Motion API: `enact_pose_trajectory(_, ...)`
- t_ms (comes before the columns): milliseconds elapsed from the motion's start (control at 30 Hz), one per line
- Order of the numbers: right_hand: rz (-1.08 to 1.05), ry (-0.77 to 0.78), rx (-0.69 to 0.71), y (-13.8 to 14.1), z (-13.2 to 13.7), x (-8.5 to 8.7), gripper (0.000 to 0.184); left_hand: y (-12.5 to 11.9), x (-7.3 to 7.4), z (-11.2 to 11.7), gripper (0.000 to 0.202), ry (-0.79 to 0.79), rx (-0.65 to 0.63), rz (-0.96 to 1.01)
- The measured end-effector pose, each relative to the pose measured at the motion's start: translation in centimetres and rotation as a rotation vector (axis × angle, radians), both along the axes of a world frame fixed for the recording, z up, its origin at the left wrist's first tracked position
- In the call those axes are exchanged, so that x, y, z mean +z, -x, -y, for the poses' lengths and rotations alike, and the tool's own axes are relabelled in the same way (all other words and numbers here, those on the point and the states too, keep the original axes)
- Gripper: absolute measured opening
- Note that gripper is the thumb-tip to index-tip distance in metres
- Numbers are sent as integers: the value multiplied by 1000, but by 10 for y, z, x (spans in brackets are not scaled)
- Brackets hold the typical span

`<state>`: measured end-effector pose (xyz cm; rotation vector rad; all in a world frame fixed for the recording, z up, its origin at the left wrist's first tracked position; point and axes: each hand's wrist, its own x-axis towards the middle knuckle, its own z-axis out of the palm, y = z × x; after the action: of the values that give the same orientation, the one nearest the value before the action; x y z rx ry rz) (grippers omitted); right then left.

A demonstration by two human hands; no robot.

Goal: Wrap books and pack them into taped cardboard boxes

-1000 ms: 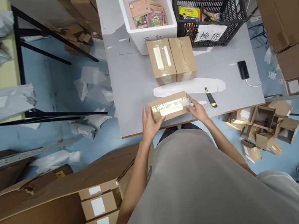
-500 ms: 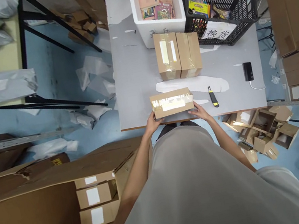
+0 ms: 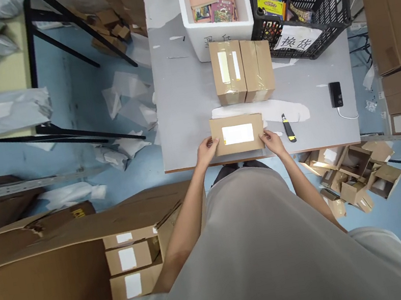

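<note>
You have the cardboard box (image 3: 240,146) between your hands at the near edge of the table (image 3: 183,96), its labelled face turned up; whether it rests on the tabletop or is raised slightly, you cannot tell from here. Your left hand (image 3: 207,152) is closed on its left end and your right hand (image 3: 273,142) on its right end, fingers curled in. Gripping both short ends likely keeps the box level and leaves the white label (image 3: 238,134) uncovered. The utility knife (image 3: 289,129) lies just to the right, probably put there for easy reach. Beyond, the left carton (image 3: 228,71) and right carton (image 3: 257,68) stand side by side before the white bin (image 3: 201,42), apparently set back to leave you working room
</note>
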<state>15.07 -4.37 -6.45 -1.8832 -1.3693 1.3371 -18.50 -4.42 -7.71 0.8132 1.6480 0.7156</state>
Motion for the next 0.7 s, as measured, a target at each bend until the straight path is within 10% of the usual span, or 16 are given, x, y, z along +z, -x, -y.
enact_pose_trajectory(467, -119, 111, -38, -14, 33, -29, 58, 9, -31, 50, 46, 98, 69, 53)
enact_pose_trajectory(700, -106, -48, -57, -3, 29, -10, 64, 8, -11, 41, 40, -76, 58, 4)
